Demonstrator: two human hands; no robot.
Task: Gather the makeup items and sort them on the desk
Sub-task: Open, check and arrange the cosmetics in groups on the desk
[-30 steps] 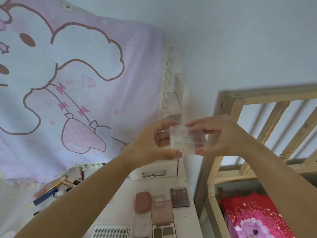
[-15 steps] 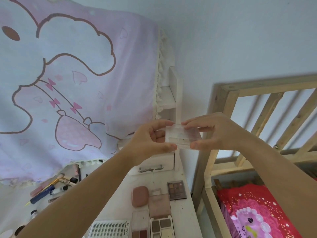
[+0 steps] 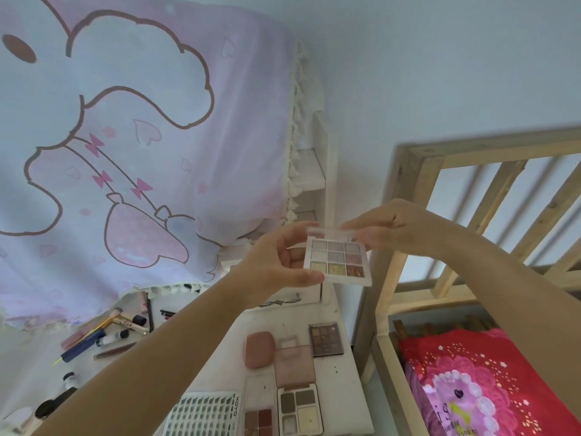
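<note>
Clear glossy plastic palette [image 3: 337, 259]; rough wood bedframe [image 3: 418, 171].

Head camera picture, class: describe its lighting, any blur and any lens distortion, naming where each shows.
Head view: soft, even daylight with no hard glare; the palette held up by the left hand and right hand is fairly sharp, its nine pans readable; the wooden bed rail is smeared along its edges; wide-angle bending curves the shelf unit and tilts the desk.
</note>
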